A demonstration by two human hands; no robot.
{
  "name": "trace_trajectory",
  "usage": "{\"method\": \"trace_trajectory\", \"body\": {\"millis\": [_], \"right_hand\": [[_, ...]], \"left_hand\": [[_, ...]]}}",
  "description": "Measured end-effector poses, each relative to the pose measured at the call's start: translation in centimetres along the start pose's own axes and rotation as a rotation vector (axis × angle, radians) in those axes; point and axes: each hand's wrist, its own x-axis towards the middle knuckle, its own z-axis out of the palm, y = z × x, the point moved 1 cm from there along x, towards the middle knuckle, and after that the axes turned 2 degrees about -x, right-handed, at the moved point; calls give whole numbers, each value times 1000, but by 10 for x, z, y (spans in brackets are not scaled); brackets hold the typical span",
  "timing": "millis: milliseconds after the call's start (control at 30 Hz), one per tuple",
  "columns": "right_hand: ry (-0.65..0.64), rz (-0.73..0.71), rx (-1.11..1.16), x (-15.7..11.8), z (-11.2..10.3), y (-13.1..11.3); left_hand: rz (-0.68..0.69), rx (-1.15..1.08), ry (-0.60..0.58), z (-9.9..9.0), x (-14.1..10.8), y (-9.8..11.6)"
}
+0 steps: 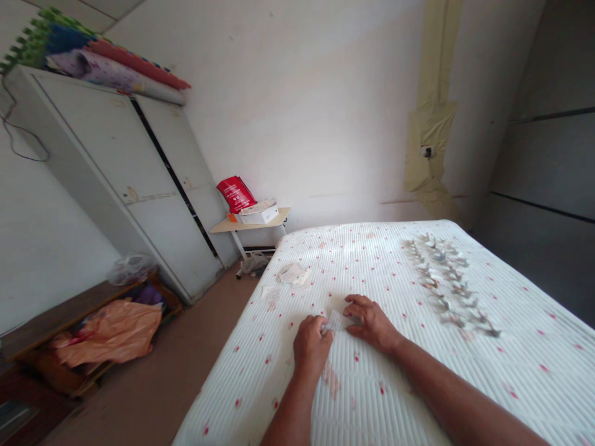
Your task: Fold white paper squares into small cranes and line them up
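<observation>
My left hand (pixel 312 342) is closed, its thumb and fingers pinching the left end of a small piece of printed paper (pixel 337 321). At the paper's right end is my right hand (pixel 372 322), fingers spread and curved, thumb apart from them, touching the paper's edge. The paper looks partly folded; its exact creases are too small to tell. Ahead and to the left lie several loose printed paper pieces (pixel 294 274). Several folded paper figures (pixel 446 272), pointed like small birds, stand in rows at the right.
A white quilted bedspread (pixel 381 387) with red dots covers the surface below my hands. Beyond its far left corner, a small table (pixel 222 227) holds a red bag (pixel 236 194) and a white box (pixel 260 214). Grey lockers (pixel 153 167) and a low wooden bench (pixel 69 303) stand left.
</observation>
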Motion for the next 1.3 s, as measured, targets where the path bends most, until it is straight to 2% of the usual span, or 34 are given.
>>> {"method": "trace_trajectory", "body": {"millis": [267,567,967,1300], "right_hand": [[0,-15,103,-1,0,-3],[-22,-35,104,-1,1,-2],[88,-119,227,-1,-2,-7],[106,-109,357,0,0,-4]], "left_hand": [[28,-14,39,3,0,-3],[38,-50,59,3,0,-4],[100,-166,133,6,0,-6],[116,-302,138,9,1,-9]]}}
